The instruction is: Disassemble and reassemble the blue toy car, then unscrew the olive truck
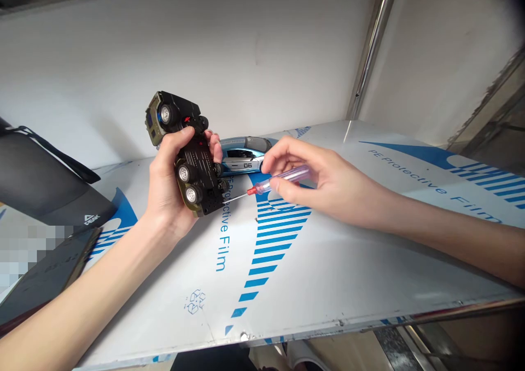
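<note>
My left hand is closed around a toy truck, its black underside and silver-hubbed wheels turned toward me. The truck is tilted, held up above the film-covered surface. In my right hand is a screwdriver with a clear purplish handle and a red collar. Its thin shaft points left, and the tip meets or lies very close to the truck's lower end; I cannot tell whether it sits in a screw. Behind both hands stands a blue and silver toy car marked 06, partly hidden by my fingers.
White protective film with blue print covers the shelf, whose front edge runs along the bottom. At left lie a dark cylindrical bottle and a phone. A white wall and a metal post rise behind.
</note>
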`<control>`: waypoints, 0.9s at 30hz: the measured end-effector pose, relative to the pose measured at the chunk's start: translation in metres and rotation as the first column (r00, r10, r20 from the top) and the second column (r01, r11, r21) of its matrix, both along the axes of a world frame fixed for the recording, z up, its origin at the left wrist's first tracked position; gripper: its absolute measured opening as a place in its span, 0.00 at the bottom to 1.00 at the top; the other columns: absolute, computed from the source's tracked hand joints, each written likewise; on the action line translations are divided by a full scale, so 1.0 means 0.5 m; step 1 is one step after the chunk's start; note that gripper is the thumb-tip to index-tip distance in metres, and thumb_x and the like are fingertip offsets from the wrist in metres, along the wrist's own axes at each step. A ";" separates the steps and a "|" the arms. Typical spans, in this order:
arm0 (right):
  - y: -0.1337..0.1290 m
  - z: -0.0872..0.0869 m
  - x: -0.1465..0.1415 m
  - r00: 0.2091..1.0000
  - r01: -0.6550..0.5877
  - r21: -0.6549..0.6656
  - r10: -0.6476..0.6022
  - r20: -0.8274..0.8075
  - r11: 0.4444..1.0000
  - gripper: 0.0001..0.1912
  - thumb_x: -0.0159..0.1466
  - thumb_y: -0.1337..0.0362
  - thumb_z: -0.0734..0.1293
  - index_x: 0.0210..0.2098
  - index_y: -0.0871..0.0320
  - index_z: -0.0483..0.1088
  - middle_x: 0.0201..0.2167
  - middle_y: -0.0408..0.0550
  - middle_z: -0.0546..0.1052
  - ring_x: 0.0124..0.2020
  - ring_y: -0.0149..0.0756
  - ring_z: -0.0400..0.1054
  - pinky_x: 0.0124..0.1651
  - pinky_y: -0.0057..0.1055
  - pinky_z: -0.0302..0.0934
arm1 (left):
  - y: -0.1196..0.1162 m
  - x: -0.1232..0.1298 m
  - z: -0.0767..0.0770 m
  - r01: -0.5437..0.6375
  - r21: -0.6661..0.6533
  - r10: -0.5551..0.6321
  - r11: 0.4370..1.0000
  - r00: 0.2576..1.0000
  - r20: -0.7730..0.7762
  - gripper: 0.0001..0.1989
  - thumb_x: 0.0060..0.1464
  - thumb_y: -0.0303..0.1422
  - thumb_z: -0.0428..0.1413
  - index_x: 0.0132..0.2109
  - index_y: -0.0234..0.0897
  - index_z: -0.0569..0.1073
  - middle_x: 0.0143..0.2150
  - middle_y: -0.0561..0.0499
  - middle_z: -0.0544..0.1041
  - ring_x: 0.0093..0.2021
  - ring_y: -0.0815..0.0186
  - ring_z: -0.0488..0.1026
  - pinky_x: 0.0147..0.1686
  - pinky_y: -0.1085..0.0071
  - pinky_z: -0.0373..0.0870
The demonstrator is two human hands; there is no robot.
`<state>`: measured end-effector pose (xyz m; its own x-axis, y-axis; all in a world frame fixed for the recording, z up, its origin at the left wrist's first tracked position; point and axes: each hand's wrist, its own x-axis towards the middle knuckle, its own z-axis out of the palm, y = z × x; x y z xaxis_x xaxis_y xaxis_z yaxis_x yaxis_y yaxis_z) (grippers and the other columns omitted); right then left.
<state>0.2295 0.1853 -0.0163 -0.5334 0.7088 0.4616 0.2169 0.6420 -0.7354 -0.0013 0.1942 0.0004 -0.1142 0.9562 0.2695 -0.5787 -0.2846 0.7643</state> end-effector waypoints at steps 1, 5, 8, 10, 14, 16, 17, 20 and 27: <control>-0.002 0.002 -0.001 1.000 -0.018 0.024 0.018 -0.011 1.000 0.06 0.72 0.65 0.69 0.47 0.52 0.72 0.46 0.44 0.76 0.46 0.37 0.71 0.50 0.35 0.64 | 0.000 -0.001 0.000 0.000 -0.013 0.000 1.000 1.000 0.020 0.06 0.60 0.28 0.62 0.42 0.28 0.78 0.37 0.48 0.79 0.35 0.70 0.78 0.42 0.77 0.80; -0.010 0.002 -0.007 0.997 -0.070 0.020 0.070 -0.014 0.997 0.10 0.69 0.69 0.70 0.49 0.52 0.71 0.48 0.44 0.76 0.48 0.36 0.71 0.52 0.34 0.65 | 0.003 -0.002 -0.002 0.008 -0.017 -0.007 1.000 0.999 0.050 0.07 0.60 0.28 0.63 0.44 0.28 0.77 0.37 0.48 0.80 0.36 0.69 0.79 0.43 0.76 0.81; -0.010 -0.005 -0.012 0.999 -0.038 -0.066 0.037 -0.019 0.997 0.05 0.74 0.59 0.68 0.49 0.52 0.72 0.46 0.44 0.76 0.45 0.34 0.71 0.48 0.33 0.64 | 0.004 0.000 -0.004 -0.014 -0.010 0.014 1.000 0.999 0.040 0.08 0.59 0.28 0.63 0.44 0.27 0.77 0.38 0.47 0.79 0.36 0.68 0.79 0.44 0.76 0.80; -0.008 -0.010 -0.014 0.999 0.005 -0.152 -0.011 -0.042 0.988 0.13 0.78 0.50 0.62 0.48 0.51 0.72 0.38 0.42 0.74 0.38 0.32 0.69 0.40 0.32 0.63 | 0.004 0.002 -0.003 -0.018 -0.022 0.018 1.000 1.000 0.024 0.09 0.59 0.29 0.63 0.44 0.27 0.77 0.37 0.47 0.79 0.36 0.68 0.79 0.44 0.76 0.80; -0.006 -0.013 -0.013 0.997 0.065 -0.203 -0.072 -0.027 0.977 0.14 0.79 0.49 0.60 0.47 0.49 0.70 0.26 0.38 0.67 0.27 0.31 0.61 0.30 0.32 0.54 | -0.002 0.004 0.001 -0.010 -0.036 0.010 0.999 1.000 -0.006 0.07 0.60 0.29 0.62 0.43 0.29 0.77 0.37 0.48 0.78 0.35 0.68 0.78 0.41 0.76 0.80; -0.007 -0.009 -0.013 0.997 0.062 -0.132 -0.066 -0.028 0.989 0.08 0.76 0.53 0.65 0.47 0.49 0.70 0.26 0.37 0.70 0.27 0.32 0.61 0.31 0.32 0.54 | -0.004 0.005 0.001 0.000 -0.035 0.000 0.999 1.000 -0.004 0.07 0.60 0.29 0.62 0.43 0.29 0.77 0.37 0.48 0.79 0.35 0.68 0.78 0.41 0.76 0.81; -0.009 -0.006 -0.013 0.998 0.046 -0.094 -0.050 -0.036 0.994 0.07 0.75 0.55 0.67 0.47 0.50 0.70 0.28 0.38 0.71 0.28 0.32 0.62 0.33 0.33 0.55 | -0.005 0.005 0.000 0.006 -0.029 -0.006 1.000 1.000 -0.007 0.07 0.60 0.29 0.62 0.42 0.28 0.77 0.36 0.48 0.79 0.34 0.69 0.78 0.41 0.77 0.81; -0.013 0.000 -0.014 0.998 -0.010 0.002 0.010 -0.066 1.000 0.08 0.70 0.63 0.71 0.47 0.52 0.70 0.39 0.42 0.74 0.38 0.34 0.68 0.42 0.33 0.61 | -0.005 0.006 -0.004 0.014 -0.031 -0.014 0.999 1.000 -0.003 0.06 0.60 0.28 0.62 0.43 0.28 0.78 0.36 0.48 0.80 0.34 0.69 0.79 0.41 0.77 0.81; -0.012 -0.001 -0.003 0.999 -0.044 -0.184 0.040 -0.023 0.982 0.11 0.79 0.54 0.60 0.47 0.52 0.70 0.30 0.38 0.68 0.29 0.31 0.60 0.34 0.32 0.54 | 0.001 0.002 -0.011 0.016 -0.146 -0.015 0.989 1.000 0.004 0.07 0.59 0.29 0.63 0.43 0.30 0.80 0.38 0.47 0.81 0.35 0.67 0.80 0.41 0.77 0.82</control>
<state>0.2280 0.1793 -0.0169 -0.5568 0.7600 0.3352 0.1776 0.5031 -0.8458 -0.0003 0.1948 -0.0052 -0.0998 0.9870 0.1263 -0.5847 -0.1609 0.7951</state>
